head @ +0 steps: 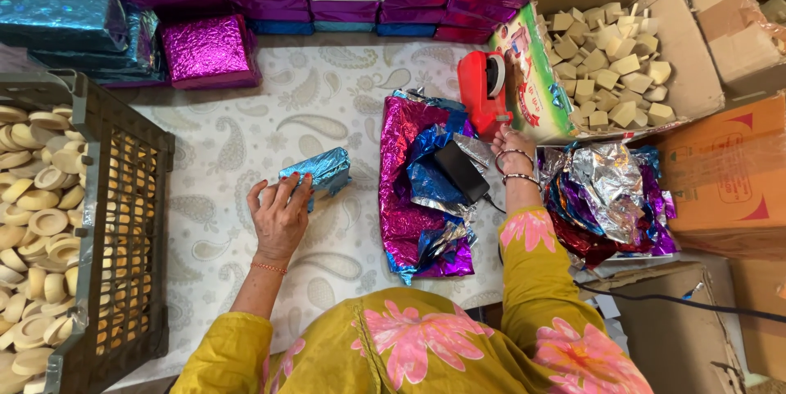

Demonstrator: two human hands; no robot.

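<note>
My left hand [281,215] lies flat, palm down, on the near end of a small blue foil-wrapped packet [322,171], fingers spread and pressing rather than gripping; the packet runs out from under my fingertips up and to the right, its long axis slanting away from me across the white paisley table cover [246,128]. My right hand [509,145] is well apart from it, reaching to the base of the red tape dispenser [483,91]; the fingers curl downward at the dispenser's foot, and I cannot tell whether they have hold of anything. So the left hand is the one on the packet. Between my hands lies a loose heap of crinkled foil sheets [417,197], magenta and blue, with a flat black device [461,170] resting on top. More crumpled foil [610,193], silver, purple and red, sits just beyond my right wrist. To my left a dark plastic crate [123,222] holds pale round cakes, smooth and dished; a cardboard box [688,50] at far right holds pale blocky pieces. Finished foil-wrapped bundles [209,50], glossy and boxy, line the far edge of the table
</note>
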